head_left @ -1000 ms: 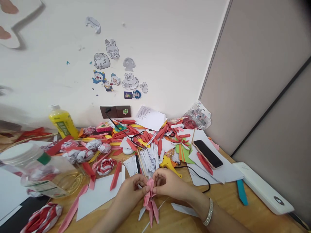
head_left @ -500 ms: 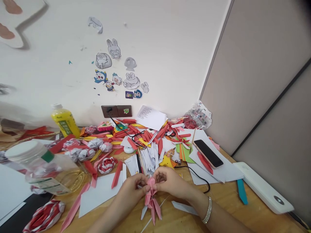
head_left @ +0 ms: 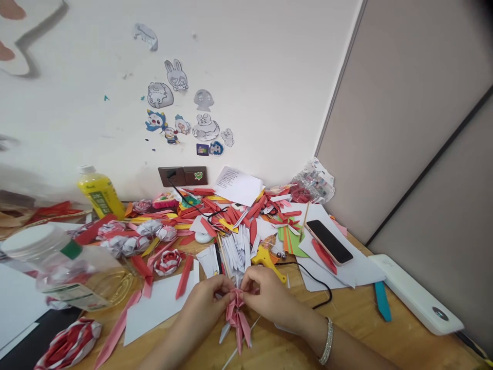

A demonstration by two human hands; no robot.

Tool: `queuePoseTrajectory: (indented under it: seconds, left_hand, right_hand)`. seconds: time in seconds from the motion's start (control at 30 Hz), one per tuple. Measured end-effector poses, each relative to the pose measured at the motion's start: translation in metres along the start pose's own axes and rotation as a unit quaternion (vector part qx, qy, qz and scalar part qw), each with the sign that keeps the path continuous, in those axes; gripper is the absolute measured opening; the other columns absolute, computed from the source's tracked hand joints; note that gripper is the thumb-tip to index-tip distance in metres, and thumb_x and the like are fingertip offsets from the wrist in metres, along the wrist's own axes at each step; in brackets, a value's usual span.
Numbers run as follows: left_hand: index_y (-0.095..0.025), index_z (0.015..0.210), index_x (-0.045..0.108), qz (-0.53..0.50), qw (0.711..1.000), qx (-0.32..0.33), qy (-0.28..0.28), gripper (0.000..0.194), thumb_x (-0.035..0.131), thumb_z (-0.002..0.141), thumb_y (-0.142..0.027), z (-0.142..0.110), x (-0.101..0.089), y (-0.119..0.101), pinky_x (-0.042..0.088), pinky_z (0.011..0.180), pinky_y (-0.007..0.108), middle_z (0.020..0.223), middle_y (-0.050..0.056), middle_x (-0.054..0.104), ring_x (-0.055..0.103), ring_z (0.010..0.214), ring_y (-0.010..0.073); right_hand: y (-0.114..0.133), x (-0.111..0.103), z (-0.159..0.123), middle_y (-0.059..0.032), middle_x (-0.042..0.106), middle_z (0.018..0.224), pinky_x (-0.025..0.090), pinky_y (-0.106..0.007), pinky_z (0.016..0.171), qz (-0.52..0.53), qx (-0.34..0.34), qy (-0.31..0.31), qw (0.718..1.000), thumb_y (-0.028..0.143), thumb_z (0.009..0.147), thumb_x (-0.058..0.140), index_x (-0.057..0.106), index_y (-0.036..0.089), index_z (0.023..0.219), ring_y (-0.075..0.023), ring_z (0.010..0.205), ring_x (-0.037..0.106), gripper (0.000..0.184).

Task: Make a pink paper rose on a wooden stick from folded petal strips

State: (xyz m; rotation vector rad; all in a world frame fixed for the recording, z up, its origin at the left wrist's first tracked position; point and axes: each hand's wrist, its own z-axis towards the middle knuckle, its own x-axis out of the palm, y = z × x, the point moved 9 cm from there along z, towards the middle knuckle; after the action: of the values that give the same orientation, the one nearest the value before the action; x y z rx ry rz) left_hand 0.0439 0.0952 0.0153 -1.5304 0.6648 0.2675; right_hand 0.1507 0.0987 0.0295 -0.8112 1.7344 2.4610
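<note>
Between my hands is a pink and white folded-paper flower [head_left: 239,325], its pointed petals hanging downward over the wooden table. My left hand [head_left: 211,297] pinches the flower's upper part from the left, thumb and forefinger closed on it. From the other side my right hand [head_left: 265,292] grips the same top end, fingertips close to those of the left. The fingers partly cover the folds there. A thin white stick or strip lies beneath the petals. Just behind my right hand is a yellow glue gun [head_left: 268,258] with a black cord.
Folded red, pink and white paper strips [head_left: 235,252] pile up behind my hands. To the left stand a clear plastic jar [head_left: 69,277] and a yellow drink bottle [head_left: 100,192]. A phone [head_left: 329,241] and a white power bank-like device [head_left: 418,295] lie right.
My right hand has shifted slightly, uncovering more of the yellow glue gun. The flower has tilted a little, and a white point now shows above its top. The view has moved slightly.
</note>
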Motion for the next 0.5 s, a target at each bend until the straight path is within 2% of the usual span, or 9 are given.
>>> queuePoseTrajectory:
  seconds: [0.1,0.27,0.5]
  left_hand:
    - [-0.018,0.067,0.065,0.007,1.0,0.006,0.029,0.02,0.051,0.071,-0.031,0.001,0.002,0.001,0.044,0.06,0.025,0.068,0.001,0.07,0.063,0.069,0.0191]
    - [-0.017,0.062,0.064,0.025,0.999,0.005,0.025,0.02,0.051,0.07,-0.029,0.0,0.002,0.002,0.042,0.058,0.024,0.064,0.002,0.068,0.061,0.066,0.0189]
    - [-0.017,0.062,0.065,0.026,0.999,0.015,0.039,0.021,0.05,0.07,-0.029,-0.001,0.004,-0.002,0.042,0.058,0.024,0.065,0.002,0.067,0.06,0.066,0.0182]
  right_hand:
    - [-0.003,0.001,0.001,0.0042,0.053,0.062,0.036,-0.017,0.052,-0.005,0.009,0.006,1.0,0.009,0.068,0.06,0.055,0.016,0.062,-0.0083,0.059,0.049,0.011]
    - [-0.027,0.018,0.002,0.0051,0.053,0.059,0.037,-0.017,0.047,0.072,0.092,0.097,0.988,0.012,0.063,0.064,0.058,0.016,0.073,-0.0083,0.053,0.05,0.013]
    - [-0.027,0.021,0.0,0.005,0.054,0.059,0.039,-0.018,0.049,0.12,0.096,0.1,0.983,0.013,0.063,0.064,0.056,0.015,0.072,-0.0082,0.053,0.051,0.012]
